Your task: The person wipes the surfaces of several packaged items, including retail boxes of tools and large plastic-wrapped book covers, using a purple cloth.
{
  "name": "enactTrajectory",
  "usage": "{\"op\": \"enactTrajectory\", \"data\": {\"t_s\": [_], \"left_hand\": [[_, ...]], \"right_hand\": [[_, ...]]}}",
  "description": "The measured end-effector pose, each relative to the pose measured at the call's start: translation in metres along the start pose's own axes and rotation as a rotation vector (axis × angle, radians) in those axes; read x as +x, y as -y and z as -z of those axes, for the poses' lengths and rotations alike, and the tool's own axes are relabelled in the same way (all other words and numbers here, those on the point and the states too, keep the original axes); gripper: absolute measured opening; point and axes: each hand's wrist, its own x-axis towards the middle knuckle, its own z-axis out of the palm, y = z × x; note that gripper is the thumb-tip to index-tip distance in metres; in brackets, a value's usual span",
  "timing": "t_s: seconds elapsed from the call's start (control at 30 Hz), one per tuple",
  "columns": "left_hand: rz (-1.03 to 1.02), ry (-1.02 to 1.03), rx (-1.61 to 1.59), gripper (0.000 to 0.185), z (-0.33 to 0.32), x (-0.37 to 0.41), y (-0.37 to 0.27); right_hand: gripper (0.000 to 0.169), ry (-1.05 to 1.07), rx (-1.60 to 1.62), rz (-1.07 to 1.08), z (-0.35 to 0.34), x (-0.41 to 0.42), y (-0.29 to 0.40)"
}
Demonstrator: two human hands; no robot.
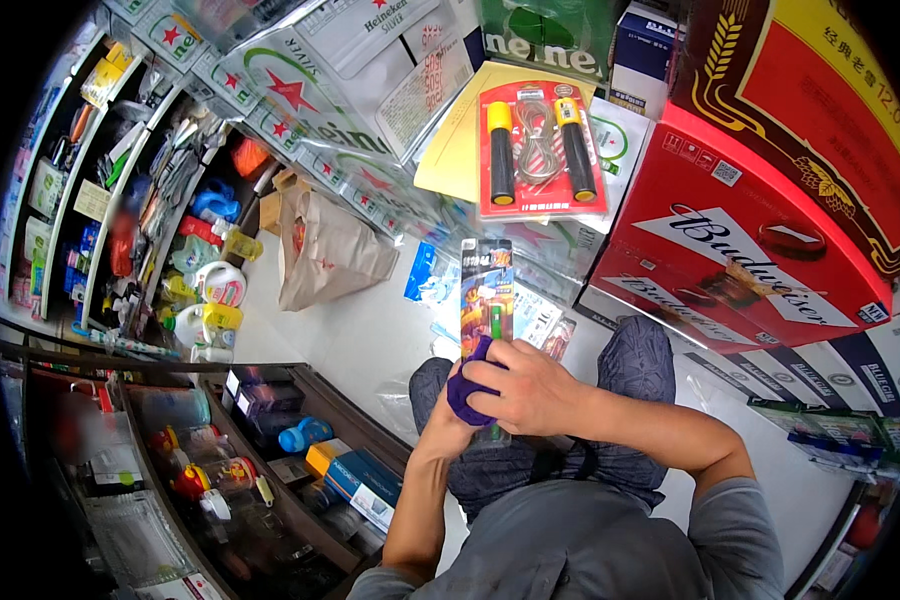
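A long carded blister pack with a green stick-shaped item stands out in front of my torso, above my knees. My left hand grips its lower part; most of those fingers are hidden. Across the pack, my right hand presses a purple cloth, its fingers curled over the fabric. Just beyond, a skipping rope in a red blister pack rests on a yellow paper sheet on top of a beer carton. Several packaged goods lie on the floor behind the held pack.
Stacked Heineken cartons rise ahead, and red Budweiser cartons stand to the right. A brown paper bag sits on the floor. Shelves of household goods run along the left, with a dark shelf unit near my left elbow.
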Motion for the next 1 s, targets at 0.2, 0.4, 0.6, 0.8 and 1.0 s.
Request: {"op": "enactTrajectory", "data": {"t_s": [0.2,0.4,0.6,0.8,1.0], "left_hand": [[-0.030,0.069,-0.027,0.081,-0.002,-0.011,-0.015],[-0.157,0.067,0.062,0.079,-0.006,-0.014,-0.018],[-0.027,0.260,0.046,0.074,0.006,-0.019,-0.013],[0.073,0.232,-0.081,0.076,-0.017,-0.033,-0.027],[0.065,0.231,-0.129,0.077,-0.008,-0.029,-0.029]], "right_hand": [[0.012,-0.032,-0.107,0.034,0.015,0.014,0.014],[0.015,-0.036,-0.158,0.057,0.019,0.014,0.022],[0.016,-0.120,-0.186,0.075,0.035,0.028,0.008],[0.027,-0.420,-0.069,-0.232,0.087,0.059,-0.081],[0.027,-0.646,0.020,-0.219,0.096,0.033,-0.038]]}}
